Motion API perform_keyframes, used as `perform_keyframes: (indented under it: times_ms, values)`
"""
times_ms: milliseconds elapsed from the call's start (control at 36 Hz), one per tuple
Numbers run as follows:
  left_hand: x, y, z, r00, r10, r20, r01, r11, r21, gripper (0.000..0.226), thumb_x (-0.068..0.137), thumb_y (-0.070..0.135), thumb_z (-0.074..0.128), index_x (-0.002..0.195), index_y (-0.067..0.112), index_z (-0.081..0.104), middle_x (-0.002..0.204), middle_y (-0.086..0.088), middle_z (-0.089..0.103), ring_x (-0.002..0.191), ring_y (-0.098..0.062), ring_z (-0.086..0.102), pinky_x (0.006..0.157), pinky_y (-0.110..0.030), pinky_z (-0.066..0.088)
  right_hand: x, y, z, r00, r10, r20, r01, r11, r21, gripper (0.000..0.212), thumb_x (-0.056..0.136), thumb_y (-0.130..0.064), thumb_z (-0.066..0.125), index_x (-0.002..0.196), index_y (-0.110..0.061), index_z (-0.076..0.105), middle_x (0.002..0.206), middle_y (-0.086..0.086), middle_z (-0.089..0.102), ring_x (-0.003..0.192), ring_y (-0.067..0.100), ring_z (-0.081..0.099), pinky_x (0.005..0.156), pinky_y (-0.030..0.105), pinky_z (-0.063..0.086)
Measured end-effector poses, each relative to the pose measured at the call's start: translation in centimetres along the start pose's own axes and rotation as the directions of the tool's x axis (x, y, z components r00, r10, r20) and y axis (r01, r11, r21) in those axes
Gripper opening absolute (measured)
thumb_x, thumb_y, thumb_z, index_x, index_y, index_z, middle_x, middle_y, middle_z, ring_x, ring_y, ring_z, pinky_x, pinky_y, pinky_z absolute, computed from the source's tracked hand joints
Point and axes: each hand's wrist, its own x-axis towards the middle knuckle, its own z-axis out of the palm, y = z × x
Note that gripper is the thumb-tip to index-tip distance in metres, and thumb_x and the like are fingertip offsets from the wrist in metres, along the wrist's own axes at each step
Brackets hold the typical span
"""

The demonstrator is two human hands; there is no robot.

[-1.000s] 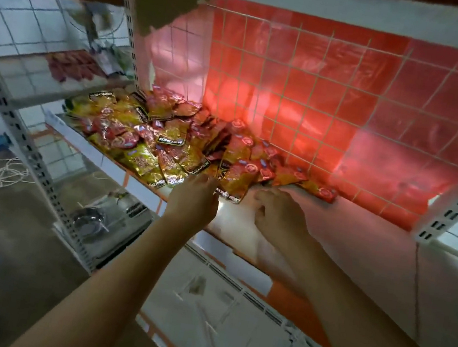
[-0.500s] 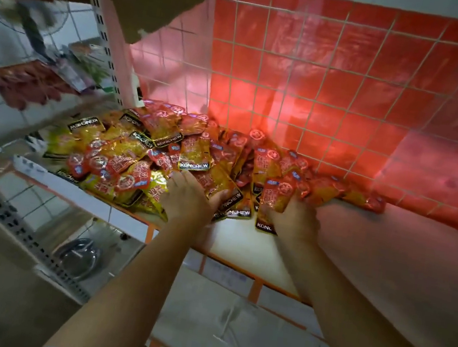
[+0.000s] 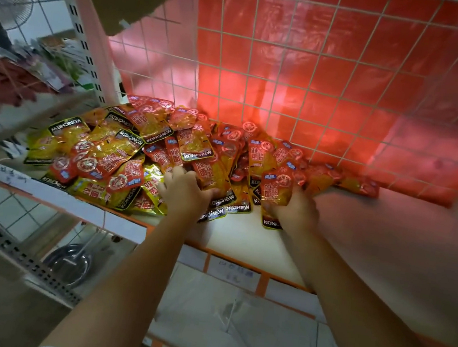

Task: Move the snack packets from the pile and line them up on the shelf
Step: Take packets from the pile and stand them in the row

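You are at the pick-up step; your left hand (image 3: 186, 188) and right hand (image 3: 293, 209) each grip snack packets (image 3: 277, 187) at the pile (image 3: 136, 154) toward 10 o'clock on the shelf (image 3: 389, 240); next, carry them toward 3 o'clock and stand them in a row.

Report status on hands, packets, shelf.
Left hand gripping packets at pile edge. Right hand holding one upright packet. Bare shelf to the right, nothing lined up yet.

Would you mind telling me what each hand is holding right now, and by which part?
The right hand grips a snack packet by its lower end. The left hand clutches packets at the front edge of the pile; exactly where cannot be told.
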Motion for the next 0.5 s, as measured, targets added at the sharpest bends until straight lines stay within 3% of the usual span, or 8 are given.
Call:
perform_keyframes:
  times_ms: [111,222,278,306,361,389,444,500]
  values:
    - [-0.5,-0.2,0.0,0.999,0.013,0.033,-0.01,0.996,-0.087,0.037,0.076,0.049,0.071,0.084,0.013,0.067,0.104,-0.004,0.052,0.111,-0.026,0.041,0.098,-0.039,0.027,-1.0,-0.2,-0.6,1.0,-0.01,0.006,0.009,0.996,0.086,0.082,0.071,-0.037,0.079,0.139,-0.02,0.038,0.128,0.01,0.056,0.117,0.033,0.051,0.096,0.038,0.042]
    - [-1.9,0.1,0.3,0.992,-0.006,0.122,0.051,0.927,-0.37,0.034,0.071,0.037,0.076,0.053,0.017,0.055,0.068,-0.005,0.063,0.083,-0.033,0.063,0.088,-0.053,0.046,-2.3,0.3,-1.3,0.999,-0.021,0.041,0.009,0.961,0.276,0.078,0.071,-0.025,0.081,0.138,-0.022,0.042,0.121,0.006,0.061,0.107,0.028,0.058,0.084,0.03,0.045]
    - [-2.8,0.8,0.3,0.994,-0.023,0.111,0.074,0.874,-0.481,0.031,0.075,0.028,0.075,0.055,0.012,0.056,0.059,-0.008,0.062,0.066,-0.032,0.064,0.078,-0.049,0.053,-2.8,0.7,-1.9,0.998,-0.022,0.063,-0.001,0.941,0.339,0.075,0.071,-0.018,0.081,0.137,-0.018,0.044,0.119,0.007,0.062,0.104,0.025,0.059,0.083,0.031,0.047]
    - [-3.4,1.4,0.2,0.993,-0.016,0.115,0.075,0.842,-0.534,0.03,0.077,0.023,0.074,0.059,0.008,0.055,0.057,-0.008,0.059,0.06,-0.028,0.062,0.07,-0.04,0.054,-3.1,1.0,-2.2,0.998,-0.014,0.066,-0.012,0.923,0.384,0.074,0.07,-0.015,0.081,0.135,-0.016,0.046,0.119,0.007,0.061,0.103,0.024,0.059,0.084,0.033,0.048]
    - [-4.4,2.7,-0.1,0.993,0.05,0.107,0.025,0.796,-0.605,0.025,0.082,0.015,0.07,0.067,0.002,0.055,0.059,-0.007,0.056,0.054,-0.018,0.053,0.053,-0.023,0.044,-3.7,1.6,-3.0,0.999,0.005,0.054,-0.032,0.86,0.51,0.068,0.07,-0.008,0.08,0.131,-0.015,0.05,0.117,0.007,0.062,0.096,0.021,0.061,0.079,0.033,0.05]
    - [-4.8,3.2,-0.1,0.992,0.08,0.096,-0.001,0.776,-0.631,0.021,0.083,0.013,0.068,0.073,-0.001,0.057,0.063,-0.01,0.057,0.056,-0.017,0.052,0.051,-0.023,0.04,-4.1,1.9,-3.4,0.999,0.017,0.046,-0.04,0.818,0.573,0.065,0.07,-0.006,0.079,0.128,-0.015,0.052,0.114,0.006,0.062,0.093,0.021,0.062,0.075,0.031,0.051]
    - [-5.5,4.3,0.2,0.991,0.113,0.073,-0.029,0.71,-0.704,0.016,0.085,0.009,0.065,0.082,-0.005,0.058,0.072,-0.016,0.061,0.064,-0.024,0.057,0.056,-0.028,0.047,-4.8,2.7,-4.4,0.998,0.045,0.041,-0.061,0.726,0.685,0.057,0.074,0.0,0.074,0.124,-0.017,0.054,0.106,0.006,0.062,0.09,0.024,0.064,0.071,0.032,0.052]
    - [-6.3,5.5,0.6,0.986,0.135,0.099,-0.012,0.645,-0.764,0.013,0.086,0.007,0.063,0.087,-0.005,0.057,0.078,-0.02,0.062,0.072,-0.03,0.06,0.067,-0.046,0.053,-5.3,3.7,-5.5,0.998,0.052,0.031,-0.057,0.649,0.759,0.049,0.078,0.005,0.068,0.118,-0.021,0.056,0.107,0.01,0.061,0.091,0.027,0.064,0.072,0.035,0.053]
